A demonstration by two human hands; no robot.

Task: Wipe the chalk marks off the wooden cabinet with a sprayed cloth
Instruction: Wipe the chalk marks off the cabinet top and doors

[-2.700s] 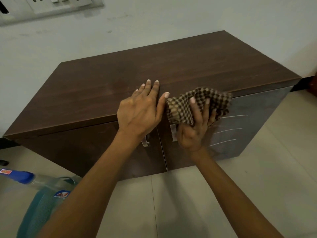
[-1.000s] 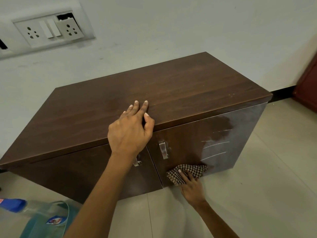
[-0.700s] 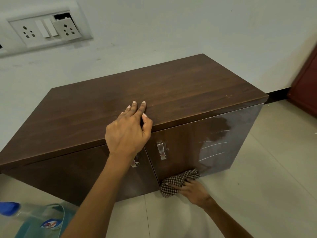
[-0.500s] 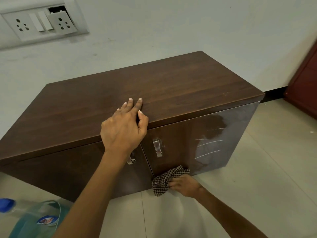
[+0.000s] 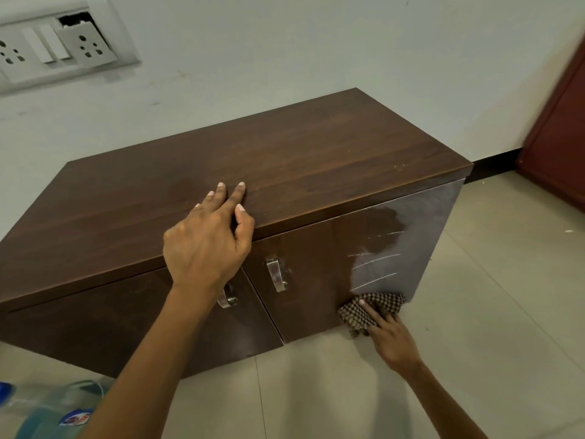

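A low dark wooden cabinet [image 5: 285, 160] with two doors stands against the wall. White chalk marks [image 5: 375, 264] run as thin lines across its right door, above a damp patch. My right hand [image 5: 391, 339] presses a brown checked cloth [image 5: 368, 310] against the bottom right corner of that door, just below the lowest line. My left hand [image 5: 205, 242] rests flat on the cabinet's top front edge, fingers spread, holding nothing.
Two metal handles [image 5: 275, 274] sit where the doors meet. A spray bottle of blue liquid [image 5: 47, 410] lies on the tiled floor at the lower left. A socket panel [image 5: 57, 49] is on the wall; a reddish door [image 5: 563, 122] stands at right.
My right hand has slid the cloth along the bottom of the right door, first left toward the door gap, then back right to the corner. The left hand stays on the top.
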